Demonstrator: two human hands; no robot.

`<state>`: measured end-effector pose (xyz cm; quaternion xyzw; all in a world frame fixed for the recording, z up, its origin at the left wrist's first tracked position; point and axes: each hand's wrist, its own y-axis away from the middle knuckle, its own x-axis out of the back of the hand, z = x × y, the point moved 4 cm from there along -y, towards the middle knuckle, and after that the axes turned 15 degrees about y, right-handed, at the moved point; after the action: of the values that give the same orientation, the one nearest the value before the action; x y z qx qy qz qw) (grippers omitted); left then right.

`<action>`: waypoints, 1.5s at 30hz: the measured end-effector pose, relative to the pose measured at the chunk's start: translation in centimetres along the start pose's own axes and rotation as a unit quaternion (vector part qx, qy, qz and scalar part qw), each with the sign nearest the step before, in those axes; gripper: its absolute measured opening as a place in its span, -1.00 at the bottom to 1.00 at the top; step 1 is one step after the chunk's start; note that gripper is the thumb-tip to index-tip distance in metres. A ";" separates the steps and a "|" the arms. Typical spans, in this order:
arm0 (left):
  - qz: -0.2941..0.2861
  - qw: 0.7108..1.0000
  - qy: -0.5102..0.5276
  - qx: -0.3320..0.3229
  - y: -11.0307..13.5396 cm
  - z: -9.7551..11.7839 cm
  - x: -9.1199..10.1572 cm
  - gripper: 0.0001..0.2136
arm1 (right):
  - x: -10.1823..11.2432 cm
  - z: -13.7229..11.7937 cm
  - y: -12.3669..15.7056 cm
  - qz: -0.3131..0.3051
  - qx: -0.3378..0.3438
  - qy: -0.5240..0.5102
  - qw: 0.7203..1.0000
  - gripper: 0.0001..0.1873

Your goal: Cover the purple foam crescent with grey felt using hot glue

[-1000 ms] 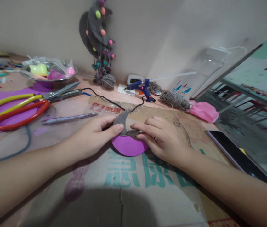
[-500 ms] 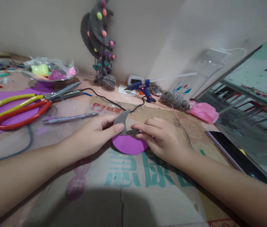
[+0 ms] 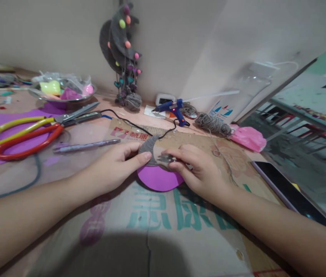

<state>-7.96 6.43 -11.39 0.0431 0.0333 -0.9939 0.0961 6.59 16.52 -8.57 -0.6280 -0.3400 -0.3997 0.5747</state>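
Note:
My left hand (image 3: pixel 125 159) pinches a crescent shape wrapped in grey yarn (image 3: pixel 148 149), thumb on its front and fingers curled behind. The crescent's pointed tip stands up above the thumb. Between the thumb and fingertips of my right hand (image 3: pixel 196 163) is a small bundle of grey yarn (image 3: pixel 165 157), just right of the crescent. Part of that bundle is hidden by the fingers. Below both hands shows a rounded piece of purple paper (image 3: pixel 160 179), its upper part covered by the crescent and yarn.
Cardboard (image 3: pixel 117 231) covers the work surface. Scissors (image 3: pixel 27 134) and a pen (image 3: pixel 86 145) lie left; a metal dish (image 3: pixel 62 98) stands behind them. A glue gun (image 3: pixel 172 109), grey yarn hank (image 3: pixel 213 124) and pink bag (image 3: pixel 249 137) sit behind. A phone (image 3: pixel 292 192) lies right.
My right fingertips and the yarn bundle have shifted slightly away from the crescent, so more of the bundle shows. The left hand keeps its hold on the crescent.

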 end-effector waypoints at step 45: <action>-0.014 1.000 0.022 0.015 0.2 0.2 -0.4 -0.71 | 0.3 0.1 0.0 0.026 0.013 0.025 0.999 -0.74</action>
<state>-7.57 6.26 -11.21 0.0663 0.0215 -0.9943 0.0809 6.72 16.64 -8.31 -0.6188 -0.3140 -0.3955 0.6017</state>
